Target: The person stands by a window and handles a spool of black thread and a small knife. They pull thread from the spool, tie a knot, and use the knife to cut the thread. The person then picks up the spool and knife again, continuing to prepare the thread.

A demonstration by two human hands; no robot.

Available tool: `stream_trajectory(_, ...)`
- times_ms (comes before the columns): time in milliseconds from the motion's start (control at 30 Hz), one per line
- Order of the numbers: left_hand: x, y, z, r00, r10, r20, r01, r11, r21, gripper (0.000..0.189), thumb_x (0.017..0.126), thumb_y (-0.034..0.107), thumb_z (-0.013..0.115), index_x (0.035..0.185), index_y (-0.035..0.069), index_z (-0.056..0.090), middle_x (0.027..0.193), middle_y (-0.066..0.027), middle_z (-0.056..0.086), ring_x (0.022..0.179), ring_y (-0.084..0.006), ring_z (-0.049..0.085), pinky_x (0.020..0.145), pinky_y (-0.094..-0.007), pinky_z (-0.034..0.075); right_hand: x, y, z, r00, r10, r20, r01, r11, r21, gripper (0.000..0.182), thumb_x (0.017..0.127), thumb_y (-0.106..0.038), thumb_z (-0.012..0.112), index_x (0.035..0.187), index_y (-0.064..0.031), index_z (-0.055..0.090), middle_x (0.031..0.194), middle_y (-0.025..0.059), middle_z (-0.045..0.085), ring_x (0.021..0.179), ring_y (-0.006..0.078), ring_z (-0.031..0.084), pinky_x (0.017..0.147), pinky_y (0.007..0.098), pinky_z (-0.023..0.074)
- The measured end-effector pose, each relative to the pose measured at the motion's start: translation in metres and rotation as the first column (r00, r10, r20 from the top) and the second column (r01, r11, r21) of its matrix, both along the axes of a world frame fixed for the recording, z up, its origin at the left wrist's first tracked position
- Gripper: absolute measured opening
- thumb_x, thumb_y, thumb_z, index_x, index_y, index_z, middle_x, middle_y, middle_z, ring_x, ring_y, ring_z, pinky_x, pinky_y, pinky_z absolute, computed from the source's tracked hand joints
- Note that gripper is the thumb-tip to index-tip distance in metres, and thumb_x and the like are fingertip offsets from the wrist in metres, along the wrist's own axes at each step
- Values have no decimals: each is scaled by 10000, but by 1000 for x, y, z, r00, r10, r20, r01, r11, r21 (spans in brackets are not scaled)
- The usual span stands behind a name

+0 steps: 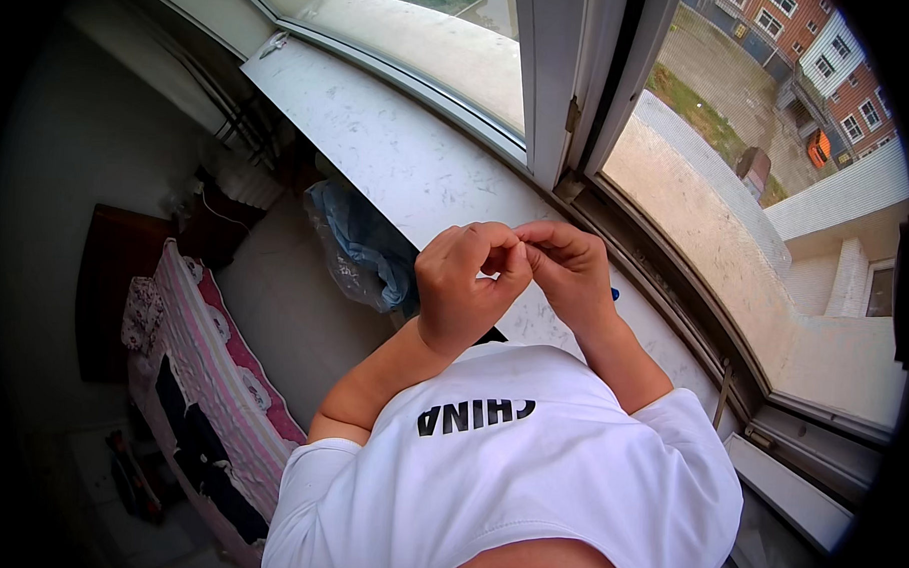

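My left hand and my right hand are raised in front of my chest over the white marbled windowsill. Their thumbs and index fingers are bent and meet at the fingertips. Whether something tiny is pinched between them cannot be made out. The left thumb and index finger form a small ring. A small blue object shows on the sill just right of my right hand, partly hidden by it.
The window frame and track run along the sill. A small item lies at the sill's far end. Below left are a clear plastic bag with blue contents and a bed with a pink striped cover and dark clothing.
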State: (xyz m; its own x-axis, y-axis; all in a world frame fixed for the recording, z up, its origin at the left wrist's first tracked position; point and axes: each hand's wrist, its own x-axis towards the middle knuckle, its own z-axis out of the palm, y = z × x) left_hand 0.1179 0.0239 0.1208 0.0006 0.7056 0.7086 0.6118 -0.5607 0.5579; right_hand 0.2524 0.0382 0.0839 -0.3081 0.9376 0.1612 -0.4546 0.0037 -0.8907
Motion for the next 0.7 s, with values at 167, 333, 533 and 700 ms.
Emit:
stream_trajectory(167,0,-1,0,1000,12,6,-12,1000,-10,158,685,-11,682,742,84,571,565,-12,564,478,-158,527,457,-269,426,0,-1,2,999,-23,33,22,999,24,117,881,10,610,985,52,646,906,73,671,824,112,621,737,248,523)
stream_trajectory(333,-2,-2,0,1000,-13,-10,13,1000,-17,139,720,-17,698,779,49,590,644,-35,604,515,-125,568,477,-242,457,0,-2,5,999,-33,39,32,999,32,124,877,25,606,991,53,646,914,77,673,830,117,626,739,248,527)
stream_trajectory(533,-2,-2,-2,1000,-18,15,19,999,-35,140,730,3,707,800,59,599,651,-35,614,522,-147,571,486,-258,455,1,-1,4,999,-31,36,29,999,29,135,872,34,607,1000,53,647,919,79,674,838,124,629,747,252,529)
stream_trajectory(700,-2,-2,-3,999,-5,36,7,999,-43,144,730,12,709,801,72,598,632,-29,606,515,-167,562,486,-275,444,1,0,6,997,-37,64,34,998,50,137,869,39,609,1000,54,647,921,82,675,844,128,630,749,256,531)
